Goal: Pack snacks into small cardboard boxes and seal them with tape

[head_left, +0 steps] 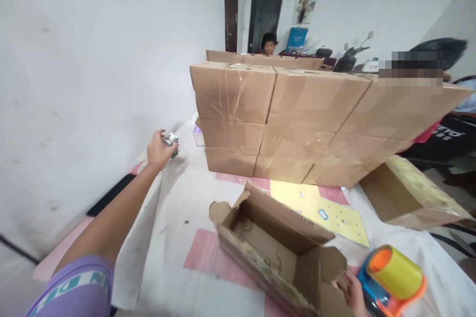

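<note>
Stacked cartons (297, 119) wall off the far side; our left hand (159, 150) pinches a silvery, perhaps foil packet (170, 138), and our right hand (350, 291) grips a flap of the open box (275, 247).

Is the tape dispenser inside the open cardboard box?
No, the tape dispenser is outside the open cardboard box, just past its near flap, beside the right hand.

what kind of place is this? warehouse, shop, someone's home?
Probably a small packing room: taped cartons stacked high, an open cardboard box at the right hand, a tape dispenser beside it. The left hand holds a small silver packet.
</note>
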### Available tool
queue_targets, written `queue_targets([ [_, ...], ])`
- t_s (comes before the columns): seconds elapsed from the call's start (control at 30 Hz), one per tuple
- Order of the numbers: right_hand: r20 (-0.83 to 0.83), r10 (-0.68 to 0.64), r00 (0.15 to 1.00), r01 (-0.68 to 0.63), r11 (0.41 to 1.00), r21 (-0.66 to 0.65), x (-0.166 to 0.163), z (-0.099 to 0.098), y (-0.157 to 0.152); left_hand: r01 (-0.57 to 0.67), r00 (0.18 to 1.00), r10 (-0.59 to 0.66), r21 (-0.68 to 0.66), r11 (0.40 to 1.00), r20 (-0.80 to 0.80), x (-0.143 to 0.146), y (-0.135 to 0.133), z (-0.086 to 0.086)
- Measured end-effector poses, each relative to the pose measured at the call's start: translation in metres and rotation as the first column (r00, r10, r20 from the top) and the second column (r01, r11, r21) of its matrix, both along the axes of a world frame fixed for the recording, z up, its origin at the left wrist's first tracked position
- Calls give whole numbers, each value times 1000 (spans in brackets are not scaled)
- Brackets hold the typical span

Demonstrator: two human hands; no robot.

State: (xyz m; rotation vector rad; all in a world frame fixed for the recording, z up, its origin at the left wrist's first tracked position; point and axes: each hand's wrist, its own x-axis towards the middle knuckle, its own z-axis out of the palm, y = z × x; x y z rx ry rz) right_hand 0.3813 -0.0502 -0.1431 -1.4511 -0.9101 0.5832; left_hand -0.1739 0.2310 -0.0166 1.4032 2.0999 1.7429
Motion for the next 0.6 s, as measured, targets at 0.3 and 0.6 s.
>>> queue_targets([
  [0.3,159,55,986,-95,961,258,-11,19,-4,221,862,-309,250,943,402,103,-137,41],
  [0.6,439,-8,898,-275,770,576,-34,97,-22,428,624,-713,623,654,320,195,-209,113],
])
